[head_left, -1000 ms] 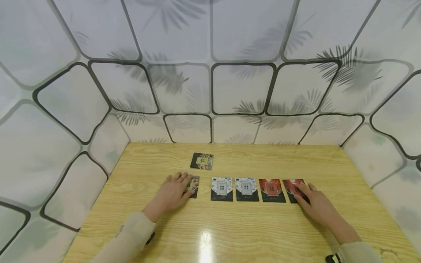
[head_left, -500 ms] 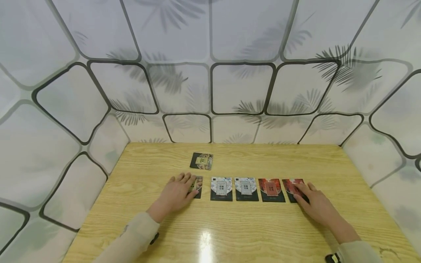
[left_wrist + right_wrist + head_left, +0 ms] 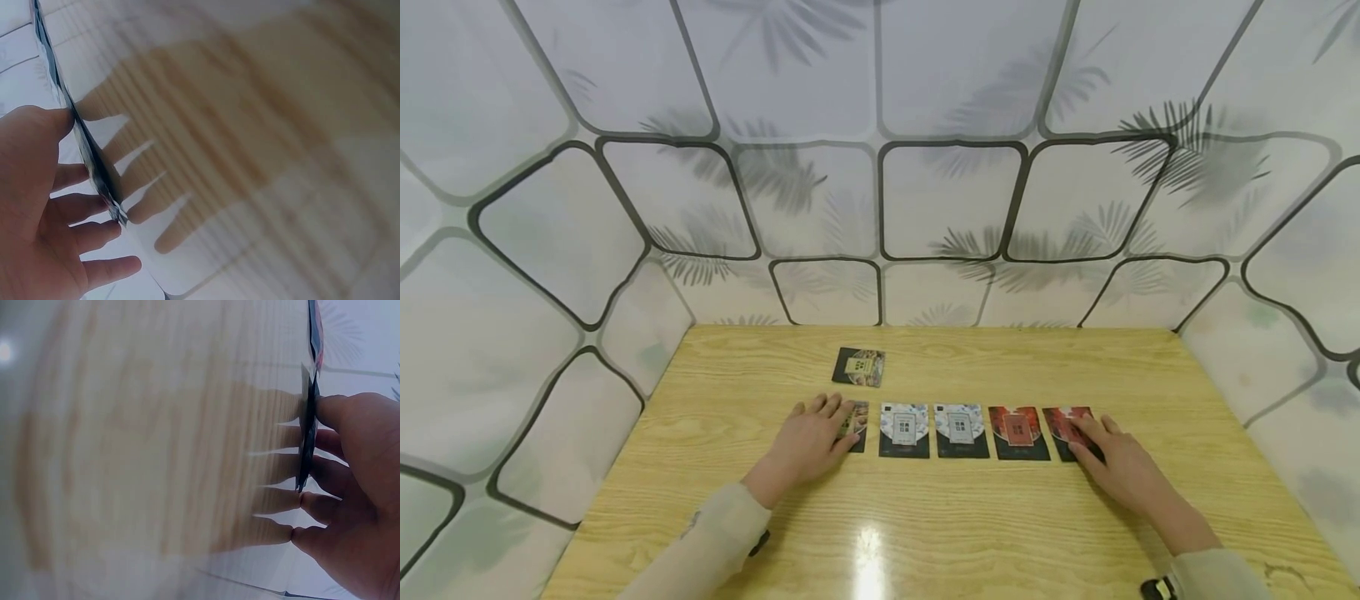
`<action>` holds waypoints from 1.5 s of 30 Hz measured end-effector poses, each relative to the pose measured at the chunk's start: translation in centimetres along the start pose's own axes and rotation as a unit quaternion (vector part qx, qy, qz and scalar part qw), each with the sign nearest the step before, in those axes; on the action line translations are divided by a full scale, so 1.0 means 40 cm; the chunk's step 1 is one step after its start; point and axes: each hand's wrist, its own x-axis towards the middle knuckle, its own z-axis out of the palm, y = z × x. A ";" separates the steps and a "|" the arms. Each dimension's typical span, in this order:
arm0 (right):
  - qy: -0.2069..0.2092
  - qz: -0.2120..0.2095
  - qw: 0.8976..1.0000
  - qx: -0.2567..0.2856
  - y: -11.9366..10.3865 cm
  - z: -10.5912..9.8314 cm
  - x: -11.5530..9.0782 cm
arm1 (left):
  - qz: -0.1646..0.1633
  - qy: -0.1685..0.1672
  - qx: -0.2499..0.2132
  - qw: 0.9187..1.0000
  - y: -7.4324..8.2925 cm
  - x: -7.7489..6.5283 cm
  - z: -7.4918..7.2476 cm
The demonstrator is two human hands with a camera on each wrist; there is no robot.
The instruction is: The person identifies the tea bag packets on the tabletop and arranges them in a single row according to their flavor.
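Note:
My left hand (image 3: 811,439) lies flat with spread fingers on a dark packet with a yellow-green label (image 3: 858,427), covering its left part. In the left wrist view the fingertips of the left hand (image 3: 56,219) touch that packet (image 3: 99,164), seen edge-on. My right hand (image 3: 1118,467) rests its extended fingers on the rightmost red-and-black packet (image 3: 1066,426), hiding its lower right. The right wrist view shows the right hand (image 3: 359,481) with fingertips against this thin packet (image 3: 306,437). Neither hand curls round its packet.
Between the hands, two white-and-black packets (image 3: 904,431) (image 3: 961,431) and another red-and-black packet (image 3: 1019,433) lie in a row. Behind the row is a second yellow-labelled packet (image 3: 859,367), turned sideways. Patterned fabric walls (image 3: 955,200) enclose the wooden table (image 3: 970,525).
My left hand has slid the yellow-labelled packet to the right, closer to the first white packet. The right hand has stayed in place on the red packet.

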 end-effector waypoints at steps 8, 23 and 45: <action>-0.003 0.001 1.000 0.001 0.000 -0.002 0.000 | 0.004 0.008 0.004 1.000 0.004 0.003 0.002; -0.011 0.009 1.000 0.003 -0.004 -0.005 0.000 | 0.005 0.013 0.009 1.000 0.014 0.003 -0.007; -0.009 0.011 1.000 0.002 -0.001 -0.001 0.000 | 0.016 0.001 -0.008 1.000 -0.010 0.030 -0.027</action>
